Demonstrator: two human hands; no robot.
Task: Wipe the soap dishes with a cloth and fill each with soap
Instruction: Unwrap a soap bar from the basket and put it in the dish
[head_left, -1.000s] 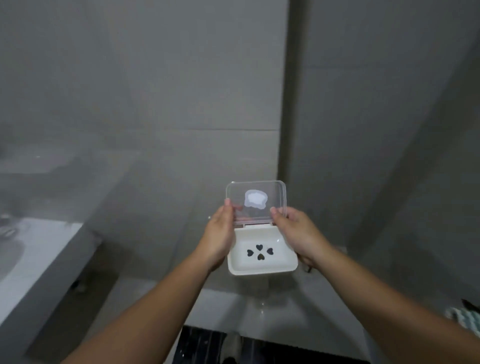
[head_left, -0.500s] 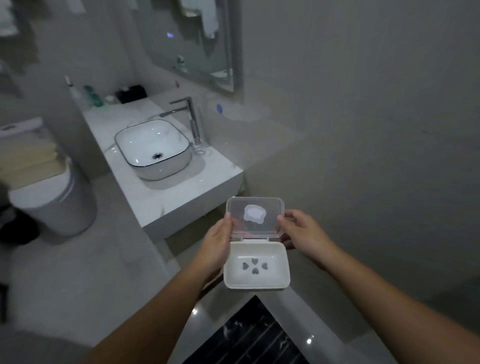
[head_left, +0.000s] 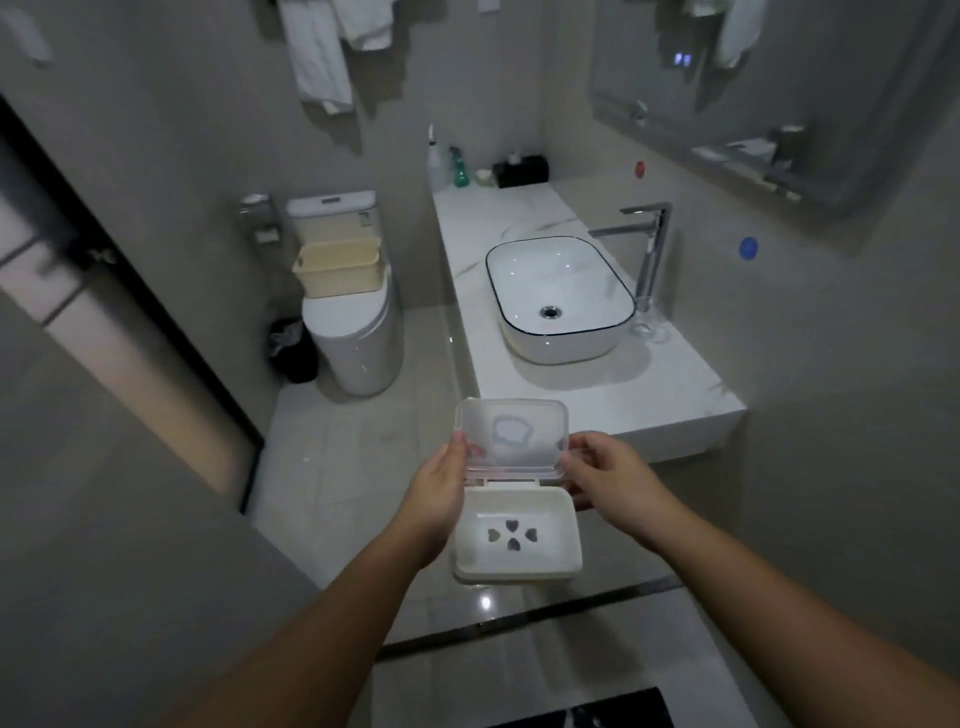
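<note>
Marble counter: open strips before and behind basin. Obstacles: faucet right of basin, spout over its rim; bottles well behind; toilet left. Soap dish before basin, path between open.

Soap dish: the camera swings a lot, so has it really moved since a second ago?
Yes, leftward. The soap dish now sits before the left near corner of the counter; half a second ago it was off the right near corner.

no readable text, label or number anywhere
</note>
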